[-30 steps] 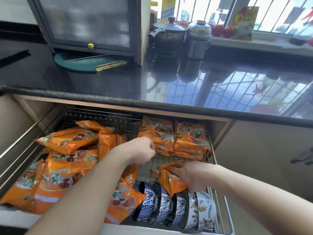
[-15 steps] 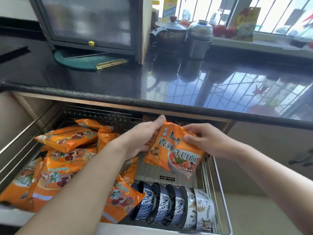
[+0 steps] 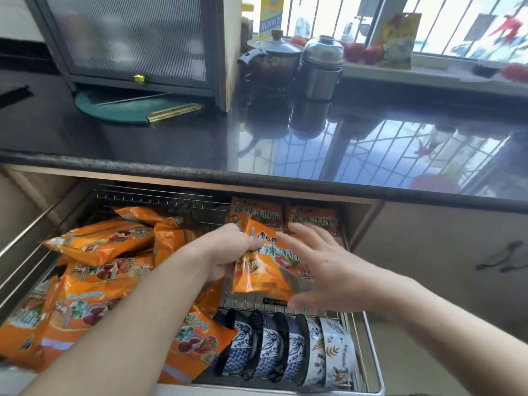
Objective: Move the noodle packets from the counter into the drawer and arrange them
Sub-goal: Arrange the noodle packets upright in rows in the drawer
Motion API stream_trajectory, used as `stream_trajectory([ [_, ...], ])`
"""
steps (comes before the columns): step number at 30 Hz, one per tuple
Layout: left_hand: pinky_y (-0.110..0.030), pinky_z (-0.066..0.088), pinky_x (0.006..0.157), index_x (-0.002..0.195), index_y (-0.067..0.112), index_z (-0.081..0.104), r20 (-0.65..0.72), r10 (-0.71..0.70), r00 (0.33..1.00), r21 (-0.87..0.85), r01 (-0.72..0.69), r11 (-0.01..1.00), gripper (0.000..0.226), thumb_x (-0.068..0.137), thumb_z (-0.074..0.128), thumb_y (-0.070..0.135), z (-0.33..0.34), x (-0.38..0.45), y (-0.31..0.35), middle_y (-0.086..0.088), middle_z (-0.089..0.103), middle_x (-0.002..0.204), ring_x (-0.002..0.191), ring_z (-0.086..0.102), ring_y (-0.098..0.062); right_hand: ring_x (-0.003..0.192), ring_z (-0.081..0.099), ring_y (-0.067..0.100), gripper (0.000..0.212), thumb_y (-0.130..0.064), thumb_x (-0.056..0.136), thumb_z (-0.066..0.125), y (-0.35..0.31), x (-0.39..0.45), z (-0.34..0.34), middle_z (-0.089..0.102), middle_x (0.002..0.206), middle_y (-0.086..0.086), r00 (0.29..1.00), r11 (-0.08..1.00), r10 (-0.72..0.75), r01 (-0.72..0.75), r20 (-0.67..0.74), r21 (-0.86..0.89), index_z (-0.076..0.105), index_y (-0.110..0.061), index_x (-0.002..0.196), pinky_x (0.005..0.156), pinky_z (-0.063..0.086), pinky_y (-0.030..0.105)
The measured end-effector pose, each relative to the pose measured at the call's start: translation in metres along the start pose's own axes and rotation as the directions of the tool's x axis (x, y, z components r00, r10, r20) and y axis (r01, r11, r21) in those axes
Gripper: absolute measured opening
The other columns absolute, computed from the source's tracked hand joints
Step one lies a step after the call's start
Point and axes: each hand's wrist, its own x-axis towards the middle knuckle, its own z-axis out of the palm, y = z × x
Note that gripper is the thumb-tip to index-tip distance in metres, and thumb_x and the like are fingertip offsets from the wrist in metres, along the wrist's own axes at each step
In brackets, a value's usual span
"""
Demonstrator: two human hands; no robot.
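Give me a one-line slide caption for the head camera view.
Left hand holds an orange noodle packet over the open drawer; right hand hovers open beside it.

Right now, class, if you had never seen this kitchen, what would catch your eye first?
Probably the heap of orange noodle packets filling the left side of the open wire drawer. Next, at the drawer's middle, the left hand grips one noodle packet while the right hand is spread open beside it. A row of blue-and-white bowls stands on edge along the drawer's front.

Orange noodle packet (image 3: pixel 261 264) held tilted over drawer (image 3: pixel 371 364); others piled left.
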Motion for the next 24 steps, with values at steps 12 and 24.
stream_trajectory([
  [12, -0.037, 0.041, 0.11, 0.153, 0.02, 0.043, -0.221, 0.313, 0.924, 0.611, -0.119, 0.782, 0.053, 0.105, 0.051, 0.041, -0.004, -0.009, 0.004, -0.003, 0.049, 0.155, 0.138, 0.049, -0.023, 0.092, 0.068, 0.032, 0.038, -0.026, 0.088, 0.056, 0.015, 0.01, 0.035, 0.069, 0.105, 0.004, 0.987, 0.942, 0.161, -0.149, 0.014, -0.299, 0.052, -0.021, 0.125, 0.077, 0.058, 0.04],
  [24, -0.029, 0.043, 0.095, 0.145, 0.014, 0.052, -0.158, 0.246, 0.956, 0.736, -0.052, 0.675, 0.046, 0.105, 0.051, 0.038, -0.007, 0.0, -0.004, -0.007, 0.059, 0.142, 0.126, 0.057, -0.025, 0.136, 0.037, 0.046, 0.075, -0.006, 0.093, 0.055, 0.016, 0.033, 0.062, 0.031, 0.155, 0.02, 0.932, 0.866, 0.252, -0.095, 0.262, -0.492, 0.02, -0.014, 0.159, 0.103, 0.046, 0.057],
])
